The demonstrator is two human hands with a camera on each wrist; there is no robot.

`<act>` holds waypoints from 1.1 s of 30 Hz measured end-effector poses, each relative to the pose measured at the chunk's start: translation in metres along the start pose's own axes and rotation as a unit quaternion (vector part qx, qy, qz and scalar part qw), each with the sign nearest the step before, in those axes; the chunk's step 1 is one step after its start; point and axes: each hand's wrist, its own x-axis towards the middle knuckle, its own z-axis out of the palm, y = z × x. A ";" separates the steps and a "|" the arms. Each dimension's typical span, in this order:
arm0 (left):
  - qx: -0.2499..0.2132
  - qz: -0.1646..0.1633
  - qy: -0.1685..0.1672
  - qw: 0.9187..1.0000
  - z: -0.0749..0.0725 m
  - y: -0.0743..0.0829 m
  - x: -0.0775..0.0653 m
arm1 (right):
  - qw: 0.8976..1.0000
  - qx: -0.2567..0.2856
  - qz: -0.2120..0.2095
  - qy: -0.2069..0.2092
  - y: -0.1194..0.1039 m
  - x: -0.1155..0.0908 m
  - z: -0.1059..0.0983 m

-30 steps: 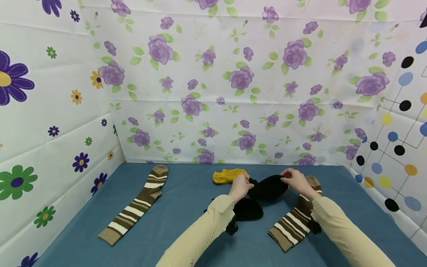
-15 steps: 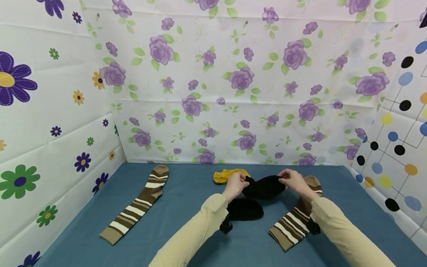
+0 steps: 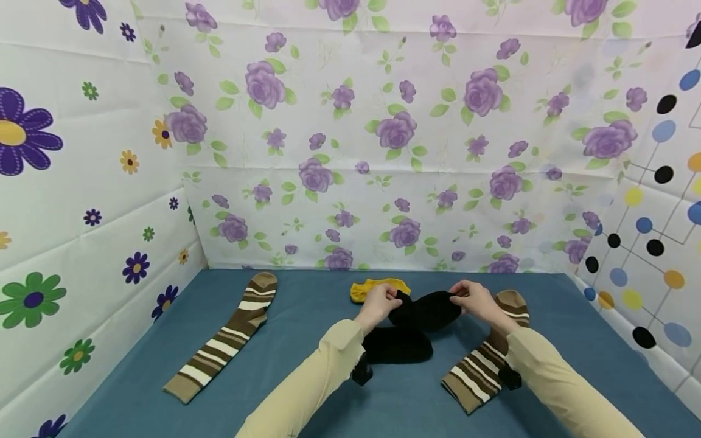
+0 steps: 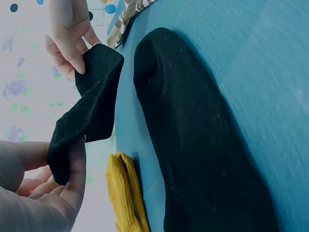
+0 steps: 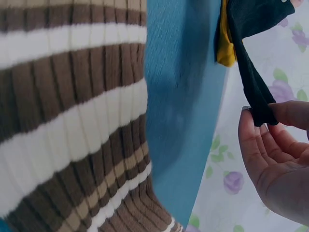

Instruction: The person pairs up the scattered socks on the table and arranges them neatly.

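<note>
A black sock [image 3: 432, 311] is stretched between my two hands above the table. My left hand [image 3: 378, 305] pinches one end of it between thumb and fingers; in the left wrist view that end bends down over the fingers [image 4: 75, 179]. At the other end, my right hand [image 3: 475, 302] pinches the fabric, as the right wrist view shows with its thumb and fingers [image 5: 280, 150] closed on the tip. Below them a second black sock [image 3: 400, 345] lies flat on the blue table, partly covered by my left wrist.
Behind my left hand lies a yellow sock [image 3: 364, 291]. One brown-and-white striped sock [image 3: 230, 331] lies at left; another striped sock [image 3: 476, 374] lies under my right forearm. Flowered sheets [image 3: 328, 213] wall the blue table [image 3: 296, 377] at back and sides.
Both hands have moved a little to the left, carrying the black sock with them. The socks on the table have stayed put.
</note>
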 end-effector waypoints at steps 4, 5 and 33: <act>-0.010 -0.001 -0.006 1.000 -0.006 -0.003 -0.002 | 1.000 0.002 0.008 -0.004 -0.005 -0.001 0.003; -0.010 -0.001 -0.008 1.000 -0.008 -0.003 -0.003 | 1.000 0.002 0.009 -0.004 -0.005 -0.001 0.004; 0.010 0.008 -0.021 1.000 -0.041 -0.022 -0.011 | 1.000 0.016 0.010 -0.006 -0.026 0.000 0.020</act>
